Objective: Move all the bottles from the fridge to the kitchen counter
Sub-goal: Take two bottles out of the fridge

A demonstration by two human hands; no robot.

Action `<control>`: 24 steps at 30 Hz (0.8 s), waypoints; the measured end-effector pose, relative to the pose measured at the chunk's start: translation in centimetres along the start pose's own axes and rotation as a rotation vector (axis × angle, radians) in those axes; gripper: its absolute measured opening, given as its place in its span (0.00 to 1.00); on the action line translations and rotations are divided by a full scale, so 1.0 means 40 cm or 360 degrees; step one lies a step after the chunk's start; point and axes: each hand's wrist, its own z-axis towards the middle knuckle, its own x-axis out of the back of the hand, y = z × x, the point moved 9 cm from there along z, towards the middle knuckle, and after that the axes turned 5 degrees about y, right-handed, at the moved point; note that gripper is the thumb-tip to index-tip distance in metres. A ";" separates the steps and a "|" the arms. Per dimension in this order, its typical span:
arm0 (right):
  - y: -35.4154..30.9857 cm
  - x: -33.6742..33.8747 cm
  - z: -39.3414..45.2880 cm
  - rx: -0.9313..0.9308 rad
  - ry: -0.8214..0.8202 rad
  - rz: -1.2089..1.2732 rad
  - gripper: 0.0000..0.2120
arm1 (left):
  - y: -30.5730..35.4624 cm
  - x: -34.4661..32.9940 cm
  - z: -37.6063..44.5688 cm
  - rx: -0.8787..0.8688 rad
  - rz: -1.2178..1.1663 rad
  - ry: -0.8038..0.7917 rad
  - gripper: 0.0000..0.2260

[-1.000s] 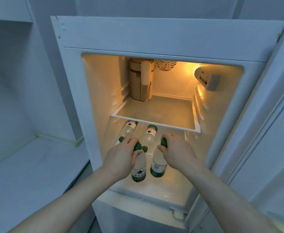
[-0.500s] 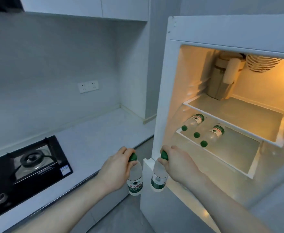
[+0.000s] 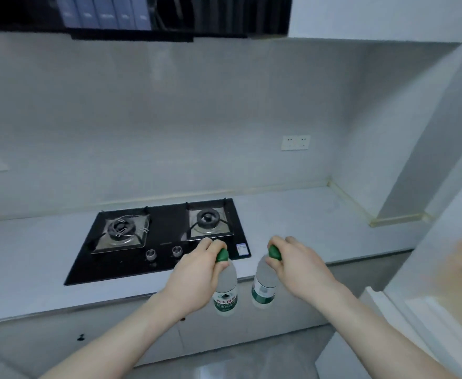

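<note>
Left hand point(image 3: 197, 272) grips left bottle point(image 3: 225, 291) by its green cap; right hand point(image 3: 298, 269) likewise grips right bottle point(image 3: 264, 288), both hanging over counter point(image 3: 306, 228) edge.

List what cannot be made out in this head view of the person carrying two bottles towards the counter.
- Fridge: cut off by the right edge; the inside is unseen.
- Bottle necks: hidden by the left hand and right hand.
- Label print: too small, blurred.
- Hood: cut off by the top edge.

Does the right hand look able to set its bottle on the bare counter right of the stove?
Probably yes. The right hand grips its bottle by the neck near the counter, and nothing stands there.
</note>
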 end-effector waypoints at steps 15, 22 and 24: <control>-0.827 -0.312 0.197 0.0716 -0.0203 0.0102 0.08 | -0.681 0.421 -0.317 0.0582 0.0257 0.0264 0.10; -1.141 -0.436 0.293 0.1080 -0.0351 0.0132 0.07 | -0.920 0.545 -0.437 0.0956 0.0345 0.0383 0.09; -1.219 -0.469 0.323 0.1179 -0.0376 0.0152 0.08 | -0.976 0.573 -0.457 0.1054 0.0384 0.0406 0.09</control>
